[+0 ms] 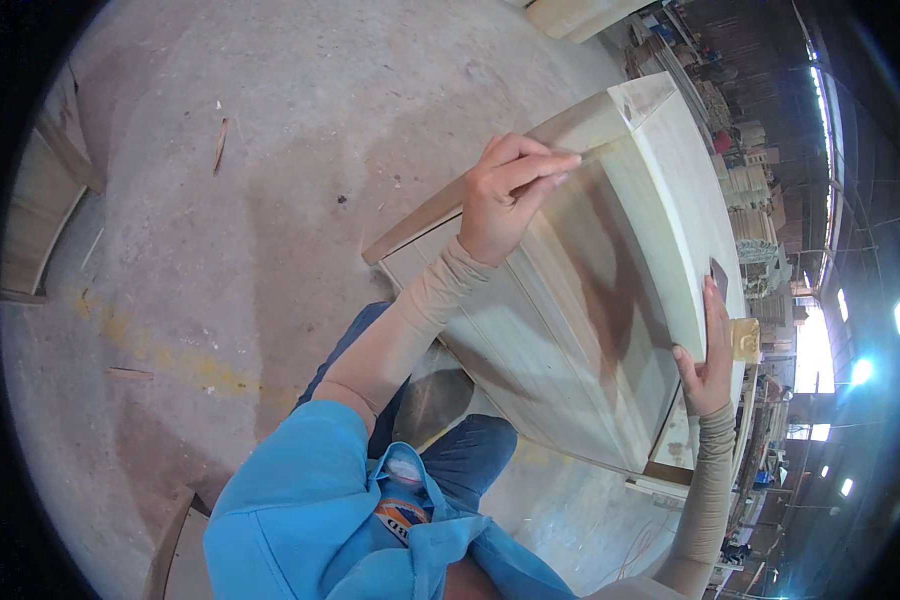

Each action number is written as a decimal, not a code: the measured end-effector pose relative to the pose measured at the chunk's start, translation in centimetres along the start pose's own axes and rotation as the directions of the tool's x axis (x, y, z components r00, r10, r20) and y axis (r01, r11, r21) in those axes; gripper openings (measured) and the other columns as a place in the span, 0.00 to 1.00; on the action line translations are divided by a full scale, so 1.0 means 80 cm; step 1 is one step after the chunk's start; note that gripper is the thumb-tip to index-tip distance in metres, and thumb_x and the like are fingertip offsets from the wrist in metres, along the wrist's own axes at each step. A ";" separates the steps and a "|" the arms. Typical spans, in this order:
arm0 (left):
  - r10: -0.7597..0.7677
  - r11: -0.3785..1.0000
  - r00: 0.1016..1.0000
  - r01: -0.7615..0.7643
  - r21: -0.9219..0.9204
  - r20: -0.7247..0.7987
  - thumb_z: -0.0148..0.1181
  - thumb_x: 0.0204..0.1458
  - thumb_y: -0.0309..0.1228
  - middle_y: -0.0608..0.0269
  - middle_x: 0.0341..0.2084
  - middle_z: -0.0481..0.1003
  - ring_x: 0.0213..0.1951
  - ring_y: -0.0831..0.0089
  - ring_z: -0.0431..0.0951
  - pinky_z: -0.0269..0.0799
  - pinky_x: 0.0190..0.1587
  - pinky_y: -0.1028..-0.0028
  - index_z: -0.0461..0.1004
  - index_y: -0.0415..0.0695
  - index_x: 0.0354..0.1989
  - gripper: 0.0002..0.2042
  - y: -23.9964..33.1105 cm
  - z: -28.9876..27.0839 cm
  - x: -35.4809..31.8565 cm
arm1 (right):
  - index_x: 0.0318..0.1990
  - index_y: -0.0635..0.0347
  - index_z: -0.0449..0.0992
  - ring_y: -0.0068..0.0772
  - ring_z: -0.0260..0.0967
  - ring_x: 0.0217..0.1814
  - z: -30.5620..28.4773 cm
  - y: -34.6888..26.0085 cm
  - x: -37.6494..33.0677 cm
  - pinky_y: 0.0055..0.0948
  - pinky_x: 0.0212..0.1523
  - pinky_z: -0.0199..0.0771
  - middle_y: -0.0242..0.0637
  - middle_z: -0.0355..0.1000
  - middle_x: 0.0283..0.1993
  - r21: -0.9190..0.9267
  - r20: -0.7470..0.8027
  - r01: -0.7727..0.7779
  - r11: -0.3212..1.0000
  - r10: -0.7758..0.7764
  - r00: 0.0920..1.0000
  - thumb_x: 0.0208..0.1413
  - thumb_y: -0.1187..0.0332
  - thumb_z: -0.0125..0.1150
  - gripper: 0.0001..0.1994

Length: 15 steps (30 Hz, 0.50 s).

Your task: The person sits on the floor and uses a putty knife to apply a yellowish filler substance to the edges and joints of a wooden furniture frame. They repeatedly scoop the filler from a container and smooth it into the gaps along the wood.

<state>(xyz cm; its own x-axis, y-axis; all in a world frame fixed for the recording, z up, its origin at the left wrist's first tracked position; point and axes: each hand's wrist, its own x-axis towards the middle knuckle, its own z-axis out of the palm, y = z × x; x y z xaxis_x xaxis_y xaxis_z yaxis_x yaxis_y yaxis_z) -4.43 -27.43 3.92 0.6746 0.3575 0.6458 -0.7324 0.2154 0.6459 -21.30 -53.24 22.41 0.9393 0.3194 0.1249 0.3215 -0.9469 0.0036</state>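
A pale, unfinished wooden cabinet (pixel 545 320) with a curved edge board and a planked, slanting inner panel stands tilted across the view in front of me. My left hand (pixel 510 195) hovers at its upper left, thumb and fingertips pinched together close to the curved board; what they hold, if anything, is too small to make out. Lower on that board, my right hand (pixel 708 365) grips the edge, thumb on the near side and fingers along the outer face. A small dark flat piece (pixel 718 275) shows at those fingertips; whether they hold it cannot be told.
A yellowish block-like item (pixel 746 340) sits just beyond my right hand. Stacked timber (pixel 750 215) lines the right side. Another wooden piece (pixel 45 210) stands at the far left, and a wood splinter (pixel 220 145) lies on the concrete floor (pixel 300 120). My knees are beneath the cabinet's near side.
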 end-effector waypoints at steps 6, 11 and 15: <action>-0.029 1.000 0.999 0.029 -0.013 -0.041 0.66 0.52 0.15 0.68 0.36 0.76 0.34 0.82 0.71 0.66 0.34 0.81 0.86 0.44 0.45 0.14 0.005 0.001 0.002 | 0.75 0.65 0.54 0.56 0.47 0.81 0.000 -0.001 0.000 0.48 0.78 0.45 0.53 0.54 0.78 0.005 -0.002 0.016 1.000 -0.016 1.000 0.60 0.53 0.62 0.42; 0.111 0.994 0.994 -0.112 0.014 0.011 0.66 0.52 0.16 0.68 0.35 0.75 0.34 0.80 0.72 0.67 0.34 0.79 0.86 0.46 0.45 0.14 0.006 0.001 0.006 | 0.75 0.65 0.53 0.56 0.48 0.81 0.000 0.000 -0.002 0.47 0.78 0.45 0.53 0.54 0.78 -0.012 0.006 0.006 1.000 -0.006 1.000 0.59 0.54 0.62 0.42; 0.015 1.000 0.999 -0.014 0.016 -0.051 0.66 0.52 0.16 0.69 0.33 0.75 0.35 0.78 0.72 0.67 0.35 0.78 0.86 0.47 0.45 0.14 0.012 0.003 0.019 | 0.76 0.64 0.53 0.56 0.47 0.81 -0.002 -0.002 0.000 0.47 0.78 0.45 0.53 0.53 0.78 -0.011 0.013 0.010 1.000 -0.010 1.000 0.59 0.54 0.62 0.42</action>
<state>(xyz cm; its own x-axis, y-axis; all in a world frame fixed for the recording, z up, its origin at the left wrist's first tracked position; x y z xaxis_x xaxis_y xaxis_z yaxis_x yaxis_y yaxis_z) -4.10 -26.90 5.59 0.6583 0.4063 0.6337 -0.7401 0.1954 0.6435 -21.34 -53.12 22.60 0.9377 0.3291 0.1115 0.3294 -0.9440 0.0159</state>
